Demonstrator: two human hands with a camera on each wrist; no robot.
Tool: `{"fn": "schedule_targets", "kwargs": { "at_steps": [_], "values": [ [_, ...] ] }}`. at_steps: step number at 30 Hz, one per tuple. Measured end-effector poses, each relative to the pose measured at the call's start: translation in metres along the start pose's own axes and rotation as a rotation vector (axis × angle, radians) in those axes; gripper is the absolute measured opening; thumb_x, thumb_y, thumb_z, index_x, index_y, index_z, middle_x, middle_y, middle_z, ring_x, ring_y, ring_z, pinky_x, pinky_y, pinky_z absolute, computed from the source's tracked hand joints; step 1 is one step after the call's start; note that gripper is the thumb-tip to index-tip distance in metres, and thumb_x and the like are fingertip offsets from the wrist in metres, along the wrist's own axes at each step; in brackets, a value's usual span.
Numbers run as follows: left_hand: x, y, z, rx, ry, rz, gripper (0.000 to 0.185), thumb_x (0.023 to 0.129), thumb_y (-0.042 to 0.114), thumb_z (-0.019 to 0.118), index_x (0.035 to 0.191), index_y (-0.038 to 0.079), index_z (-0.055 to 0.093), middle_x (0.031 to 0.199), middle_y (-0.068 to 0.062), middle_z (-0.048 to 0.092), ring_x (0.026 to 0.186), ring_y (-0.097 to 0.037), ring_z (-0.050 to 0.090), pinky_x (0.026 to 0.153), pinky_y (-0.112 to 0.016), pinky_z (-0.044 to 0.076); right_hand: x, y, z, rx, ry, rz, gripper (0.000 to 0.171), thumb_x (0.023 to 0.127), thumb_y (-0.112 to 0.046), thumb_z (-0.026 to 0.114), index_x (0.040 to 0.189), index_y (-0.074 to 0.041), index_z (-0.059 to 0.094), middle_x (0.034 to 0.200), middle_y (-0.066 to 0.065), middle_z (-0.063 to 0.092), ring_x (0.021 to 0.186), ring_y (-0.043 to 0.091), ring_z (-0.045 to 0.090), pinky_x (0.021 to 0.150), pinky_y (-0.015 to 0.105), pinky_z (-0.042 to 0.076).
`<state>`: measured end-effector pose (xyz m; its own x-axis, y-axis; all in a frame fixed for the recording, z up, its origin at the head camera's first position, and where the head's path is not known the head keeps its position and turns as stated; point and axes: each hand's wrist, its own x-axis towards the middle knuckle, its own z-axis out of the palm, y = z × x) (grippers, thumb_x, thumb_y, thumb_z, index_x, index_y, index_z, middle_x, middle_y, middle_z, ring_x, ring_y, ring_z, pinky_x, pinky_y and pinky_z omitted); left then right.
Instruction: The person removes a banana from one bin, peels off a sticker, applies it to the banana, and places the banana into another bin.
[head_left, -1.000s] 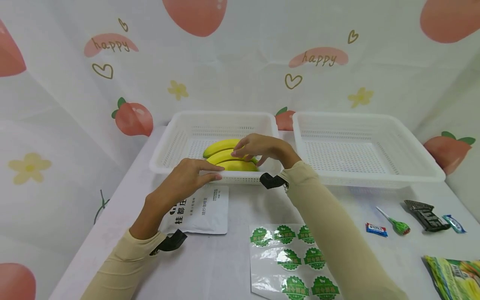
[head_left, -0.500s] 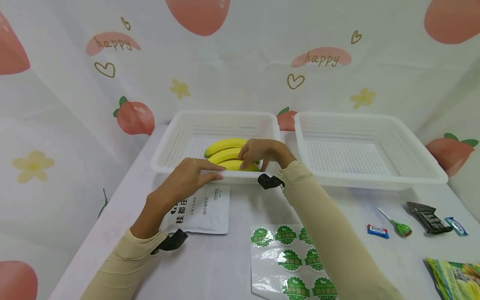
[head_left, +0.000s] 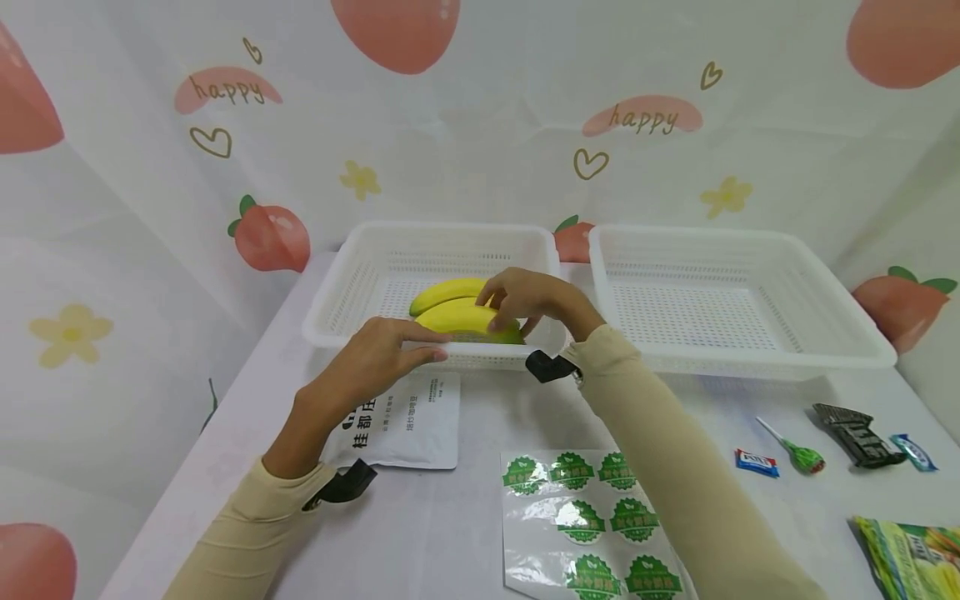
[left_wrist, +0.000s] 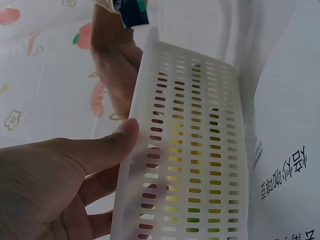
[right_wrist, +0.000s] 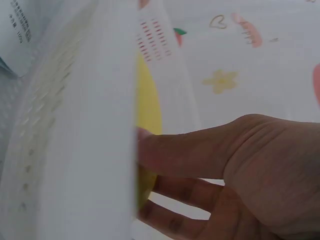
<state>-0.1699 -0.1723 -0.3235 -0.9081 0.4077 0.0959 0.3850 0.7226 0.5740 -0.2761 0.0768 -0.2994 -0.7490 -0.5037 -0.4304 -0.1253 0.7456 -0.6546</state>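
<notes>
Three or fewer yellow bananas with green ends are visible in the left white basket (head_left: 330, 321). My right hand (head_left: 536, 298) reaches over the front wall and grips the nearest banana (head_left: 468, 317) by its right part. Behind it lies another banana (head_left: 442, 293), partly covered. In the right wrist view, thumb and fingers close round the yellow banana (right_wrist: 150, 97), its lower part hidden by the basket wall. My left hand (head_left: 375, 350) holds the basket's front rim; in the left wrist view the thumb (left_wrist: 112, 145) presses the outer wall with the fingers behind.
A second white basket (head_left: 738, 362) stands to the right. In front lie a white pouch (head_left: 420, 425), a sheet of green stickers (head_left: 577, 517), a lollipop (head_left: 798, 454), small wrapped sweets (head_left: 757, 462), a black wrapper (head_left: 858, 435) and a green-yellow packet (head_left: 911, 550).
My right hand has taken hold of the nearest banana and raised it slightly, so it covers more of those behind. The left hand has stayed on the rim.
</notes>
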Motion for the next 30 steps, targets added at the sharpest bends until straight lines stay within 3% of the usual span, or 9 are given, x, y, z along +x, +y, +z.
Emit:
{"fn": "schedule_targets", "kwargs": {
  "at_steps": [10,17,25,30],
  "values": [
    [0.001,-0.001,0.0,-0.004,-0.015,-0.01,0.03,0.099,0.03,0.077,0.128,0.022,0.079,0.13,0.001,0.076,0.12,-0.023,0.065,0.095,-0.042,0.051,-0.057,0.011,-0.022,0.122,0.164,-0.182,0.05,0.097,-0.016,0.076,0.145,-0.014,0.062,0.138,0.012,0.064,0.114,0.03,0.069,0.088,0.045,0.063],
    [0.0,-0.004,0.0,-0.008,-0.016,-0.003,0.031,0.099,0.03,0.077,0.129,0.021,0.079,0.13,0.001,0.076,0.132,-0.028,0.062,0.106,-0.051,0.05,-0.102,0.028,-0.023,0.131,0.243,-0.264,0.046,0.099,-0.012,0.074,0.143,-0.01,0.063,0.132,0.013,0.068,0.114,0.029,0.07,0.088,0.042,0.063],
    [0.0,-0.005,0.0,-0.028,-0.012,0.01,0.032,0.098,0.028,0.078,0.129,0.019,0.078,0.128,0.001,0.076,0.132,-0.027,0.064,0.105,-0.05,0.051,-0.145,0.063,-0.007,0.025,0.298,-0.305,0.043,0.096,-0.017,0.079,0.138,-0.019,0.068,0.124,-0.001,0.073,0.12,0.023,0.067,0.098,0.047,0.052],
    [0.002,-0.005,0.001,-0.025,-0.008,0.011,0.032,0.098,0.026,0.078,0.129,0.019,0.079,0.128,0.0,0.077,0.13,-0.027,0.064,0.103,-0.049,0.051,-0.164,0.087,0.012,-0.015,0.289,-0.305,0.045,0.097,-0.021,0.079,0.141,-0.022,0.067,0.121,-0.005,0.073,0.116,0.021,0.066,0.093,0.042,0.053]
  ]
}}
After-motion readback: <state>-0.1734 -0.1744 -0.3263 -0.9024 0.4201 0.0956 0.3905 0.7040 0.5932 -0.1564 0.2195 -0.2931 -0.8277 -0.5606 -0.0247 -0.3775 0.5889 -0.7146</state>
